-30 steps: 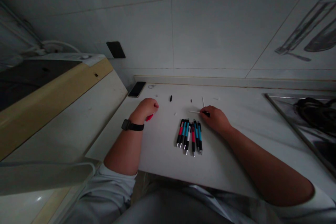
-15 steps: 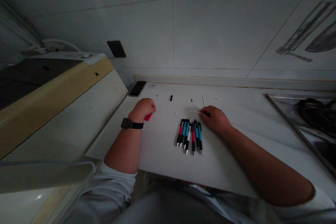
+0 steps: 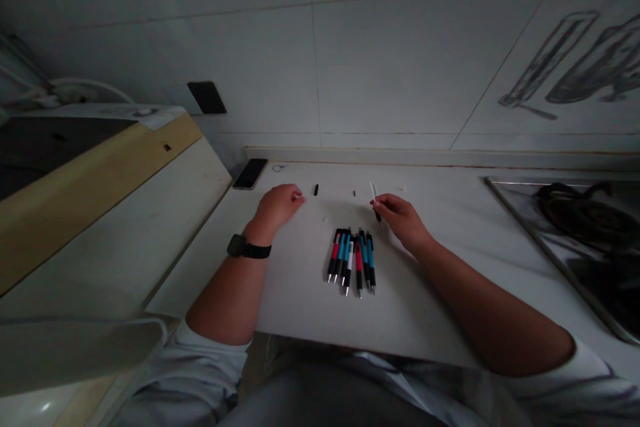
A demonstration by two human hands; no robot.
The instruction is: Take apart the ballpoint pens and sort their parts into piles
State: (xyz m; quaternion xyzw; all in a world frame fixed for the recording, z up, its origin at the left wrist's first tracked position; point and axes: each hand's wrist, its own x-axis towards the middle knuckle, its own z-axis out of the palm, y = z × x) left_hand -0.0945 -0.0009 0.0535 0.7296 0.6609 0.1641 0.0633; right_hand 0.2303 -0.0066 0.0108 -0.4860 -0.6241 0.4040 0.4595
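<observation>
Pen part (image 3: 377,215), black, sits in tight pinch grip of R hand (image 3: 401,217), long axis approx. fore-aft, just past far ends of pens (image 3: 349,261) on tabletop (image 3: 297,287); L hand (image 3: 278,207), farther off, pinches tiny pale bit (image 3: 300,197), ID unclear.

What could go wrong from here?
1. The tiny dark piece and white bit lie loose on the counter; a stray brush could lose them.
2. The pens lie close to the right hand; a bump might scatter them.
3. The black part in the right hand looks slim and could slip.
</observation>
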